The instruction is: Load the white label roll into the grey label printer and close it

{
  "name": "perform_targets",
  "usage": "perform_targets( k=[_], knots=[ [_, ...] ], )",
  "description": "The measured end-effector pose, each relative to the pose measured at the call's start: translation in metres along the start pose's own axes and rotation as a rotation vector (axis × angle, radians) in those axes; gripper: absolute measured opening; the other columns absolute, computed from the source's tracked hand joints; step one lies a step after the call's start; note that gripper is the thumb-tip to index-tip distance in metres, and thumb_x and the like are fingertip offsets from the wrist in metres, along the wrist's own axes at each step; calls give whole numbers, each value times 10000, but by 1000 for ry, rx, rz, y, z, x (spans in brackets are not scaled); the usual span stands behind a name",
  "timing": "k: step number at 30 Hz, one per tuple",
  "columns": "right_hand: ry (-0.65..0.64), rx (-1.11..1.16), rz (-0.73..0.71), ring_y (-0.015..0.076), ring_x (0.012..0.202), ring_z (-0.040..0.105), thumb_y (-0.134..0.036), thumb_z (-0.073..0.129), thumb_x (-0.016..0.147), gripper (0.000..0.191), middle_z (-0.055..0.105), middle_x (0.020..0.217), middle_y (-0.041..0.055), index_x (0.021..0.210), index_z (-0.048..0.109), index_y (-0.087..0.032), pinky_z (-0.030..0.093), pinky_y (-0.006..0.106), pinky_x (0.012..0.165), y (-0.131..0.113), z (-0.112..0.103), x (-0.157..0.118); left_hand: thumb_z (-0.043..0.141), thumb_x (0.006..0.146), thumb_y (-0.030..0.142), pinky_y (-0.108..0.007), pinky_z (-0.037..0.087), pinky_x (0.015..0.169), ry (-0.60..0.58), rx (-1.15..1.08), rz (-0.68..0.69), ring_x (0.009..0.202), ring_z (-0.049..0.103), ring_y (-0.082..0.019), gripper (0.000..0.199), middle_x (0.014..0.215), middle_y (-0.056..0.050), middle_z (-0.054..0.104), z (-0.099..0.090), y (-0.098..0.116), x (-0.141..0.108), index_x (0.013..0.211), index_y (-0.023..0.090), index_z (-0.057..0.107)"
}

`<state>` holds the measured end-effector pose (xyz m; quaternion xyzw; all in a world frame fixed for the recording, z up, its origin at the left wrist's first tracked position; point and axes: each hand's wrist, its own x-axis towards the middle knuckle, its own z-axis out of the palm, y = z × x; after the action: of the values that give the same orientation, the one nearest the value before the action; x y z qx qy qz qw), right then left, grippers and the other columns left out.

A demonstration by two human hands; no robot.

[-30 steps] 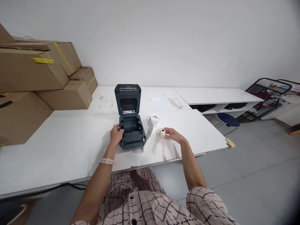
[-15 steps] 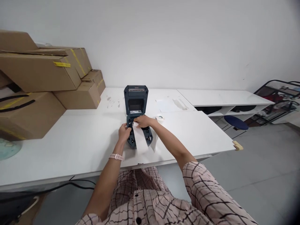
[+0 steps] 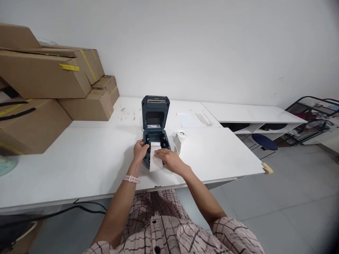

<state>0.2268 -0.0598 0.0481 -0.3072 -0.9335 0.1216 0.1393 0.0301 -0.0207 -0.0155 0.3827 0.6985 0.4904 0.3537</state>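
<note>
A dark label printer (image 3: 155, 113) stands on the white table with its lid raised. Inside it sits a white paper roll, and a white paper strip (image 3: 155, 164) hangs forward over the printer's front edge. My left hand (image 3: 140, 151) grips the left side of the printer, thumb on the inner rim. Across the strip lie the fingers of my right hand (image 3: 168, 158), stretched out and pressing on the paper from the right. Just right of the printer stands another white roll (image 3: 182, 135), with loose paper (image 3: 178, 144) trailing from it.
Cardboard boxes (image 3: 42, 76) are stacked at the left of the table (image 3: 87, 158). A greenish round object (image 3: 7, 165) shows at the left edge. To the right are a lower white shelf unit (image 3: 249, 111), a blue stool (image 3: 265, 141) and a black rack (image 3: 312, 109). Cables hang below the table.
My right hand has moved from the roll at the printer's back toward me, onto the paper strip. The roll now sits down inside the printer. My left hand stays on the printer's side.
</note>
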Motion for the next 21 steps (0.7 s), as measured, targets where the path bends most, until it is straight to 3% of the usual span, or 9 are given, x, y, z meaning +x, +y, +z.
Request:
perform_targets(
  k=[4, 8, 11, 14, 21],
  knots=[
    [-51, 59, -19, 256, 1386, 447, 78, 392, 795, 635, 497, 1476, 111, 1365, 546, -155, 431, 455, 1110, 3, -6, -18, 634, 653, 262, -259, 447, 585, 0, -29, -22, 611, 579, -144, 548, 752, -5, 611, 0, 2, -2, 1192, 165, 610],
    [-100, 109, -76, 265, 1440, 360, -37, 569, 798, 668, 396, 1547, 93, 1432, 473, -225, 365, 485, 1158, 5, -10, -25, 632, 653, 258, -252, 446, 576, -10, -54, -39, 620, 578, -140, 537, 779, -9, 610, 0, 5, -5, 1180, 164, 606],
    [8, 141, -52, 287, 1394, 430, -235, 662, 867, 490, 503, 1475, 90, 1348, 566, -237, 403, 504, 1116, 1, -2, -24, 634, 652, 241, -253, 464, 612, 3, -65, -10, 688, 601, -145, 480, 893, -41, 645, 0, 6, -6, 1125, 161, 621],
    [178, 227, -33, 245, 1290, 552, -268, 548, 964, 253, 670, 1288, 60, 1174, 687, -246, 454, 463, 1070, 1, 10, -22, 651, 645, 216, -253, 492, 684, 3, -126, -5, 822, 633, -160, 464, 1058, -79, 657, 2, 7, -6, 1103, 155, 605],
    [260, 415, -52, 224, 1244, 599, -333, 507, 990, 263, 715, 1206, 54, 1115, 727, -263, 449, 451, 1079, 13, 13, -32, 705, 642, 211, -283, 505, 793, -16, -203, -41, 962, 627, -179, 486, 1133, -87, 639, 4, 8, -5, 1099, 168, 547]
  ],
)
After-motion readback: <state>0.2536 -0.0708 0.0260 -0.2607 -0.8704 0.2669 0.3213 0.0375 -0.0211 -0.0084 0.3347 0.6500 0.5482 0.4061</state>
